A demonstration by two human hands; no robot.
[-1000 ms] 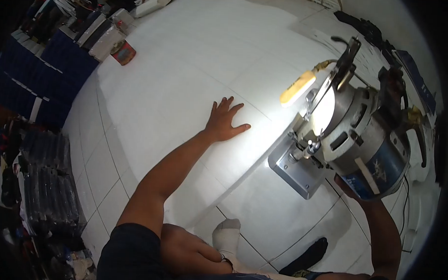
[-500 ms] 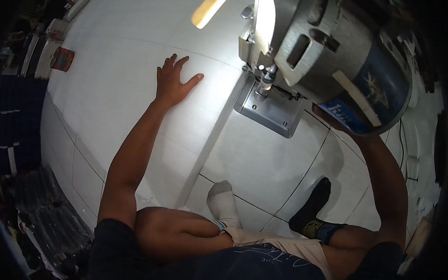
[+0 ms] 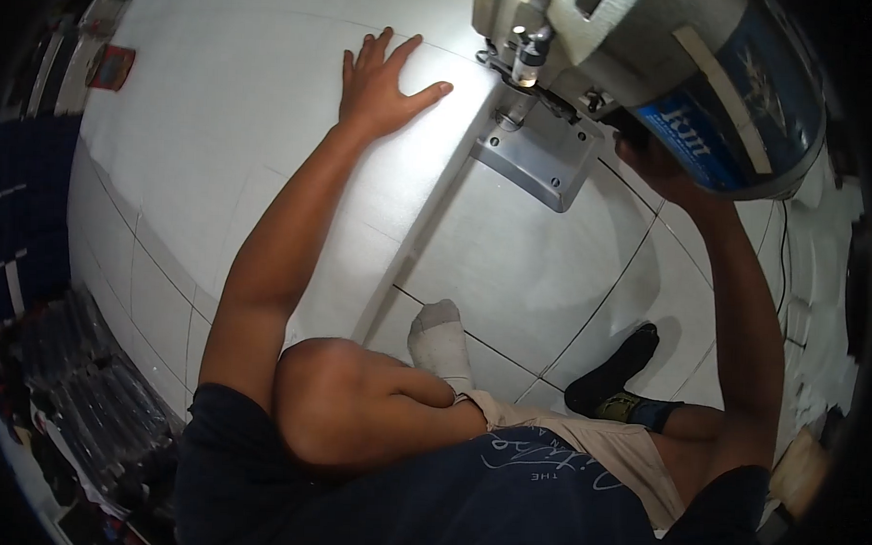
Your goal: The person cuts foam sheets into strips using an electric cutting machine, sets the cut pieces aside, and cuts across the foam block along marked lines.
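Observation:
My left hand lies flat with spread fingers on a thick white layered stack, close to its right edge. A straight-knife fabric cutting machine stands upright at that edge, its metal base plate on the tiled floor and partly against the stack. Under the machine's blue-labelled motor housing, my right hand is curled around the handle. The housing hides part of the fingers and most of the handle.
My socked feet rest on the tiles behind the base plate. A black cable runs along the right. Plastic-wrapped bundles lie at lower left, dark folded piles further up, and a small red packet sits at the stack's far left.
My left hand has slid forward and to the right over the white stack. The cutting machine has moved slightly forward along the edge with my right hand on it. The whole view has shifted too.

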